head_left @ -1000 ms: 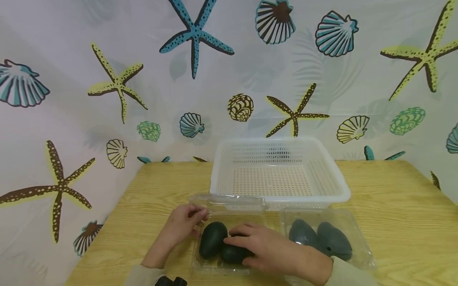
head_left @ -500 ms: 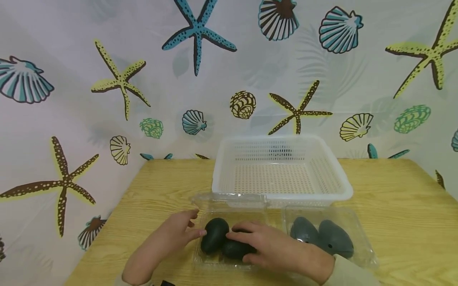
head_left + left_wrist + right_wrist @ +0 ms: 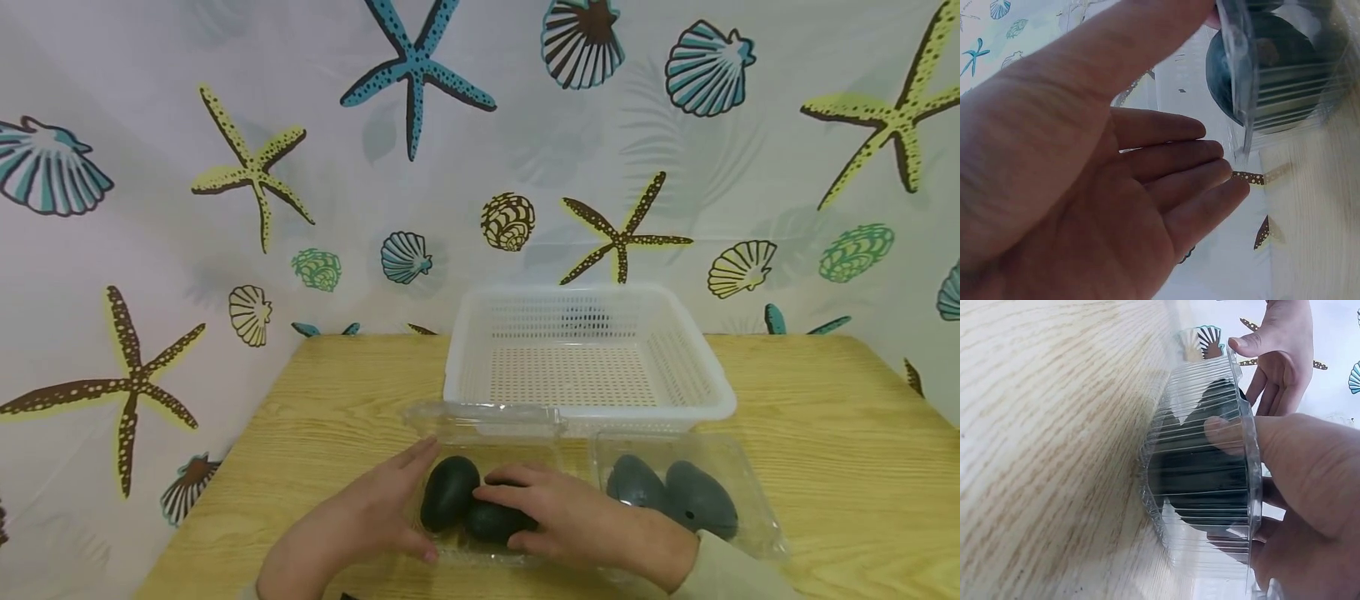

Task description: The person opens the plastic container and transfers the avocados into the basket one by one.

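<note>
Dark green, probably firm and slick, the fruit [image 3: 493, 523] our curled right hand [image 3: 566, 512] grips suits a mid-body hold, while our straight-fingered left hand [image 3: 363, 512] grips nothing.

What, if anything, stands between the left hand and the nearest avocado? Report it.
The wall of the open clear clamshell stands between the left hand and the lower part of the avocado; from above, nothing visible blocks it.

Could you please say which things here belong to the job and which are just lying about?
Apparently in use: left hand; right hand; open clear box; two dark fruits inside.
Seemingly just about: white basket; other clear box; patterned backdrop.
</note>
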`<state>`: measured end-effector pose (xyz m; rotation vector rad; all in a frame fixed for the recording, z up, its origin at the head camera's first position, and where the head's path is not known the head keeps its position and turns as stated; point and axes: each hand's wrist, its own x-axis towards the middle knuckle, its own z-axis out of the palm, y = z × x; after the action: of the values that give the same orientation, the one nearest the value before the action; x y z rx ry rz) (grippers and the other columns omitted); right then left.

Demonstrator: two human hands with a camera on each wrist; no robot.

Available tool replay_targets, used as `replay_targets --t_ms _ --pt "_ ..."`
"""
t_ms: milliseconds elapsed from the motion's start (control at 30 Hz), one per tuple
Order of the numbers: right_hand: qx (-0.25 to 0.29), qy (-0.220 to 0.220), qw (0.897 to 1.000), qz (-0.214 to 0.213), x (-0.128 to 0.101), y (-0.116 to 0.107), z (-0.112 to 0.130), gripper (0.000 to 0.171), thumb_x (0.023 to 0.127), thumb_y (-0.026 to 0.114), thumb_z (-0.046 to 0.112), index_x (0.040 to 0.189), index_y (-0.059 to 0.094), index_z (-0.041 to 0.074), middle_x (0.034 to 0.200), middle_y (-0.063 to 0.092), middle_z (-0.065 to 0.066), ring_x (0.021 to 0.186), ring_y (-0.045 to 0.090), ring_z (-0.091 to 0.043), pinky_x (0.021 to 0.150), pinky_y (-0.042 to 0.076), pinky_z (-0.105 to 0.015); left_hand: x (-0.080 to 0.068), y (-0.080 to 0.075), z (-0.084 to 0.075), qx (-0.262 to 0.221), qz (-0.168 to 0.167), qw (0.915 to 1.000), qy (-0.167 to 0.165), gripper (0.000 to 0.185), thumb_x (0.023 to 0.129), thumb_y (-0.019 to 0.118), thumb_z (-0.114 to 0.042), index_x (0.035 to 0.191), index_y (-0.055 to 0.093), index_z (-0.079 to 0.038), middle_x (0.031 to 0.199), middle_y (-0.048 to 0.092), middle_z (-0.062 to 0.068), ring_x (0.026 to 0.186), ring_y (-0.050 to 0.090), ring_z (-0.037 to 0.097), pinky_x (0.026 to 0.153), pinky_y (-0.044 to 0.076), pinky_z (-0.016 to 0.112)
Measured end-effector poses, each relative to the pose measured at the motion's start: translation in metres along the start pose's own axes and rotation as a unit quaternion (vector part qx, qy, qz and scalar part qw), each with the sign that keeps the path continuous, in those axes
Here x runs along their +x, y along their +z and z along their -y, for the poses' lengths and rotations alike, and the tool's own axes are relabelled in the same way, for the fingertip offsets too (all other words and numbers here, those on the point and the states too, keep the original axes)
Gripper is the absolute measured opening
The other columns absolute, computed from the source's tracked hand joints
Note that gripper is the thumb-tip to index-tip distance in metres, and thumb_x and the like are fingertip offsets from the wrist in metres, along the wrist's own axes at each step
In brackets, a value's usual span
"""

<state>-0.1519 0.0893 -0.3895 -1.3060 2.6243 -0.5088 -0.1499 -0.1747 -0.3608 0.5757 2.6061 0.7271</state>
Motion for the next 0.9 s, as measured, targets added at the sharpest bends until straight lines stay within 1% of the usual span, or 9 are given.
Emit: replay_targets --t_ms 100,267,367,567,700,900 --pt "0.016 0.010 1.000 0.011 0.0015 -0.0005 -0.0008 0.061 0.092 0.071 0.026 0.148 0.047 0.024 0.147 0.050 -0.002 0.135 0.049 -0.022 0.107 0.048 -0.041 0.0014 0.0014 -0.0001 0.006 0.002 1.0000 0.004 0.119 0.063 0.092 -0.039 0.156 0.026 -0.004 0.163 0.024 0.017 0.146 0.032 0.039 0.115 0.034 0.057" --pt "0.036 0.019 0.999 0.014 0.0027 -0.0003 -0.0013 0.061 0.091 0.073 0.025 0.146 0.048 0.025 0.147 0.050 0.000 0.135 0.049 -0.021 0.106 0.048 -0.041 0.0033 0.0028 -0.0013 0.013 0.004 0.9999 -0.003 0.118 0.065 0.088 -0.047 0.155 0.027 -0.002 0.163 0.025 0.017 0.146 0.034 0.039 0.114 0.036 0.056" --pt "0.038 0.018 0.999 0.009 0.0026 -0.0003 -0.0011 0.060 0.091 0.073 0.024 0.146 0.048 0.025 0.145 0.051 0.001 0.133 0.050 -0.020 0.105 0.049 -0.041 0.0039 0.0034 -0.0029 0.023 -0.003 0.9997 0.000 0.118 0.064 0.088 -0.049 0.154 0.029 -0.001 0.162 0.027 0.018 0.145 0.034 0.039 0.113 0.037 0.055" --pt "0.029 0.009 1.000 0.000 0.0010 -0.0020 -0.0007 0.059 0.091 0.073 0.023 0.144 0.049 0.023 0.142 0.052 0.001 0.129 0.054 -0.019 0.102 0.051 -0.039 0.0039 0.0051 -0.0065 0.029 -0.006 0.9996 0.004 0.118 0.062 0.089 -0.045 0.153 0.031 0.003 0.161 0.028 0.021 0.145 0.034 0.040 0.113 0.037 0.055" --pt "0.015 0.001 1.000 -0.017 -0.0018 -0.0040 0.0002 0.058 0.090 0.074 0.023 0.143 0.050 0.023 0.141 0.053 0.000 0.126 0.056 -0.020 0.098 0.053 -0.038 0.0038 0.0061 -0.0072 0.035 -0.008 0.9993 0.002 0.117 0.062 0.089 -0.045 0.152 0.032 0.003 0.160 0.029 0.021 0.145 0.034 0.040 0.114 0.037 0.055" --pt "-0.016 -0.018 0.998 -0.061 -0.0045 -0.0094 0.0021 0.056 0.087 0.076 0.024 0.139 0.054 0.021 0.136 0.056 0.001 0.123 0.057 -0.019 0.095 0.055 -0.036 0.0035 0.0054 -0.0064 0.053 -0.018 0.9984 0.004 0.118 0.060 0.090 -0.047 0.152 0.033 0.001 0.160 0.031 0.019 0.144 0.036 0.039 0.114 0.037 0.054"
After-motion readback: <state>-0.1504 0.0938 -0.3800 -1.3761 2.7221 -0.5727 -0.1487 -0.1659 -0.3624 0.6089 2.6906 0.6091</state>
